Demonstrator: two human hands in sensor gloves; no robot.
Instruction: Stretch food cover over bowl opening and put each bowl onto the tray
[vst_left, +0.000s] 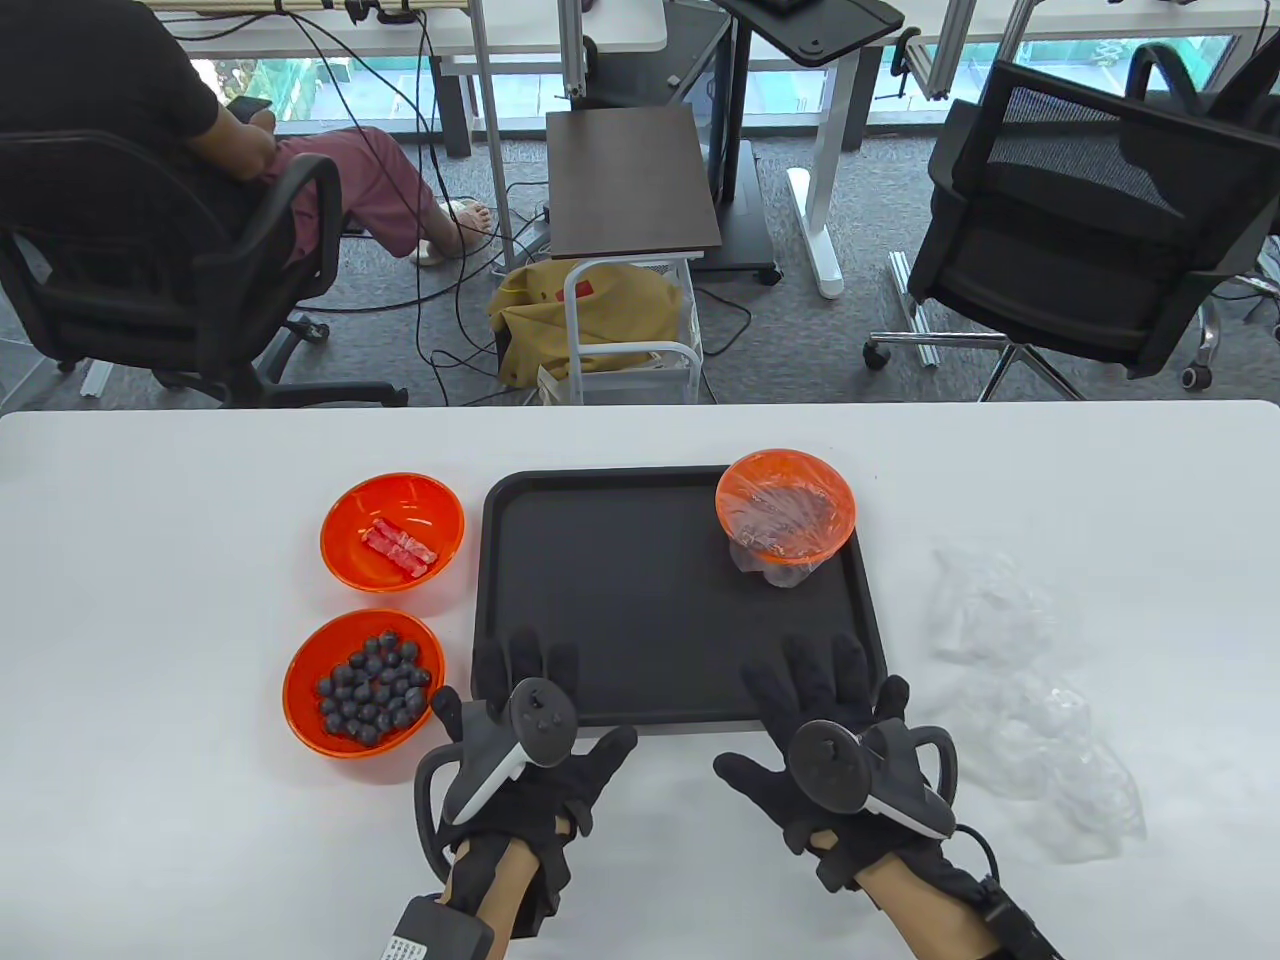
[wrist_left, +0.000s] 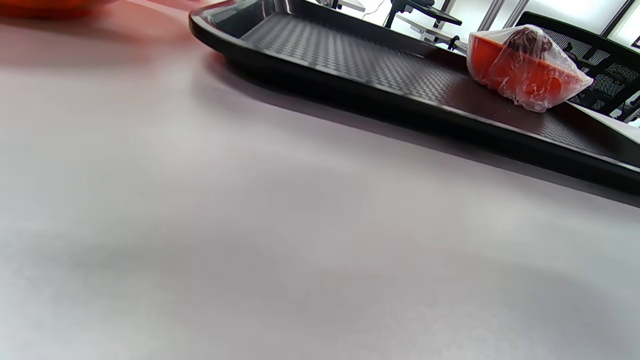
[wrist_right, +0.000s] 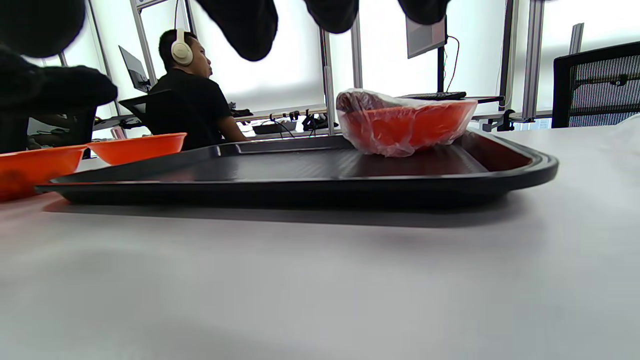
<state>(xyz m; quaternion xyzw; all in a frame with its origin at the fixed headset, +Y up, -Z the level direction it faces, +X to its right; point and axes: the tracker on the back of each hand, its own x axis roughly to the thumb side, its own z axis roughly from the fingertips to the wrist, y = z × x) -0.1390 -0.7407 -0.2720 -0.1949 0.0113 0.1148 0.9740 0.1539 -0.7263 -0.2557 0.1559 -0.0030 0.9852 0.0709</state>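
Both your left hand (vst_left: 530, 740) and right hand (vst_left: 835, 740) lie flat with fingers spread and holding nothing, fingertips over the near rim of the tray (vst_left: 620, 712), where one covered bowl (vst_left: 785, 510) already sits at the corner far ahead of your right hand. Take a loose food cover (vst_left: 985, 605) lying just right of your right hand. Carry it across to the blueberry bowl (vst_left: 365, 682) just left of your left hand, hooking the elastic under the far rim first, then stretching toward you.
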